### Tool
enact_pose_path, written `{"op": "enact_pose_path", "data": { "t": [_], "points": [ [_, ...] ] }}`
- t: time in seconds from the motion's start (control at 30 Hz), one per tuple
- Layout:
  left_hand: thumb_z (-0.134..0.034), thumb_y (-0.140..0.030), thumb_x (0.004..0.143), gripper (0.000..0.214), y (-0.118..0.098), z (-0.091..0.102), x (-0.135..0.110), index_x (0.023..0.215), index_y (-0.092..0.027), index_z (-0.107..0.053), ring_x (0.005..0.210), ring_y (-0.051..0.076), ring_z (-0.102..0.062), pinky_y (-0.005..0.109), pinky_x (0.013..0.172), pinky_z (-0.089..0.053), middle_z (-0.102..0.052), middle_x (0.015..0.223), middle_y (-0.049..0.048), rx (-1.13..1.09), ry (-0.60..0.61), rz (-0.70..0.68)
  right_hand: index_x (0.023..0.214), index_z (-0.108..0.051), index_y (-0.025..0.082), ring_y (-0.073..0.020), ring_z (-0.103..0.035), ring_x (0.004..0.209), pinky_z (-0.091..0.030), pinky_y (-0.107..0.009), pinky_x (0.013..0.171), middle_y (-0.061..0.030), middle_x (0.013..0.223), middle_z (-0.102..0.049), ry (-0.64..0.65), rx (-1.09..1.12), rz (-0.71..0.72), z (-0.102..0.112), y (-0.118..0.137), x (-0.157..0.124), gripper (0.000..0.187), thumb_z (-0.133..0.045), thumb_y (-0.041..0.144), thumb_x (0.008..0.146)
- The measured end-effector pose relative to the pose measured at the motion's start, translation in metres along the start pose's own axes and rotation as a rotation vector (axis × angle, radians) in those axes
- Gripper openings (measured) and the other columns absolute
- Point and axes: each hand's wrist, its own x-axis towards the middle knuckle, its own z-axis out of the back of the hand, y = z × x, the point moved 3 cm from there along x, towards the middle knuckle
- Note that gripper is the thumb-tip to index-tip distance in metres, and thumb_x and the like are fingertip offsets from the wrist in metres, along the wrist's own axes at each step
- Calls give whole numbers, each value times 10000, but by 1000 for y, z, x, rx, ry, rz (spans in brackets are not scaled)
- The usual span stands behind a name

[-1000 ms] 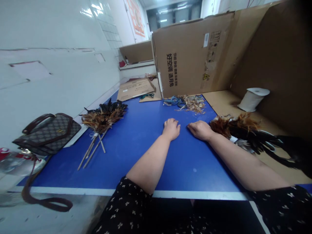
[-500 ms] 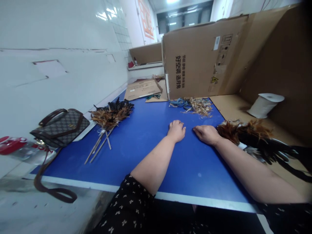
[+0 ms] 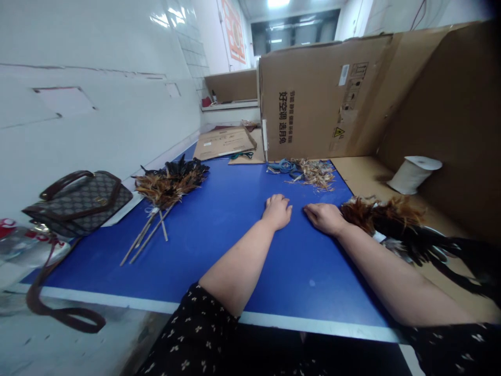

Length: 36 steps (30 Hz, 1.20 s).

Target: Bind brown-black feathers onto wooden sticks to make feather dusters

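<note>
My left hand (image 3: pixel 277 210) rests on the blue table (image 3: pixel 219 230) with its fingers curled under, and nothing shows in it. Palm down beside it lies my right hand (image 3: pixel 323 217), fingers together and loosely bent, also holding nothing. A heap of brown and black feathers (image 3: pixel 395 224) lies just right of my right wrist. At the table's left lie feather dusters on thin sticks (image 3: pixel 166 190). Feather scraps (image 3: pixel 313 171) and blue-handled scissors (image 3: pixel 282 166) lie beyond my hands.
A patterned handbag (image 3: pixel 80 201) with a long strap sits at the left edge, near a plastic bottle (image 3: pixel 23 250). A big cardboard box (image 3: pixel 313 94) stands at the back. A white spool (image 3: pixel 413 174) stands on cardboard at the right. The white wall runs along the left.
Only the camera has shifted a little. Both hands stay resting in the same place on the table.
</note>
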Motion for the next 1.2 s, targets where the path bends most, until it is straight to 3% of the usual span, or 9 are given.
{"op": "enact_pose_path", "data": {
  "t": [0.2, 0.47, 0.57, 0.67, 0.77, 0.87, 0.97, 1.03, 1.2],
  "points": [
    [-540, -335, 1109, 381, -1, 1, -1, 1390, -189, -751, 1430, 323, -565, 511, 1263, -429, -687, 1442, 167, -6, -1, 1, 1073, -796, 213, -233, -735, 842, -388, -334, 702, -127, 969, -838, -121, -46, -42, 29, 10, -17, 415, -425, 387, 1144],
    [-561, -326, 1102, 378, 1, -1, 0, 1372, -152, -759, 1422, 337, -580, 521, 1247, -437, -693, 1437, 187, -32, -4, -8, 1323, -782, 159, -331, -710, 992, -459, -411, 871, -193, 1063, -794, -417, -114, -284, 78, -11, -77, 536, -427, 517, 1140],
    [-540, -274, 1103, 350, -2, 2, -2, 1345, -174, -772, 1394, 303, -607, 497, 1250, -435, -715, 1425, 163, -48, -22, -31, 1266, -793, 161, -350, -685, 969, -464, -431, 843, -208, 1053, -773, -342, -116, -305, 77, -27, -83, 558, -558, 620, 1054],
    [-490, -205, 1106, 366, -5, 9, -4, 1338, -184, -774, 1393, 264, -620, 466, 1268, -419, -730, 1430, 141, -53, -61, -64, 1009, -810, 182, -320, -683, 889, -453, -403, 770, -196, 987, -777, -190, -3, -274, 61, -36, -79, 435, -638, 581, 980],
    [-452, -179, 1112, 387, -10, 16, -7, 1334, -170, -769, 1363, 254, -643, 460, 1264, -428, -752, 1386, 146, -66, -131, -132, 808, -763, 209, -275, -684, 789, -451, -371, 706, -154, 861, -772, -218, 123, -251, 49, -36, -72, 357, -614, 481, 985],
    [-444, -197, 1122, 387, -21, 18, -12, 1357, -171, -750, 1350, 253, -654, 467, 1243, -457, -761, 1352, 156, -112, -182, -239, 884, -791, 220, -275, -739, 884, -535, -372, 804, -145, 947, -812, -366, 269, -256, 48, -30, -68, 386, -536, 455, 1053],
    [-468, -222, 1120, 358, -40, 14, -20, 1339, -176, -746, 1282, 261, -691, 490, 1178, -519, -776, 1296, 157, -251, -241, -381, 1107, -804, 197, -275, -763, 976, -584, -398, 926, -150, 1097, -830, -686, 462, -375, 57, -26, -70, 439, -503, 516, 1100],
    [-492, -248, 1118, 330, -53, 9, -25, 1309, -167, -749, 1212, 266, -721, 491, 1125, -564, -788, 1242, 158, -399, -293, -443, 1135, -780, 167, -255, -750, 909, -594, -388, 870, -144, 1064, -820, -897, 591, -493, 60, -27, -72, 485, -511, 569, 1106],
    [-568, -386, 1123, 386, -70, -8, -31, 1407, -152, -685, 1185, 268, -752, 457, 1077, -623, -770, 1297, 190, -825, -302, -218, 997, -730, 142, -196, -656, 768, -537, -333, 741, -80, 883, -738, -1089, 808, -664, 55, -38, -74, 491, -586, 604, 1077]
  ]
}}
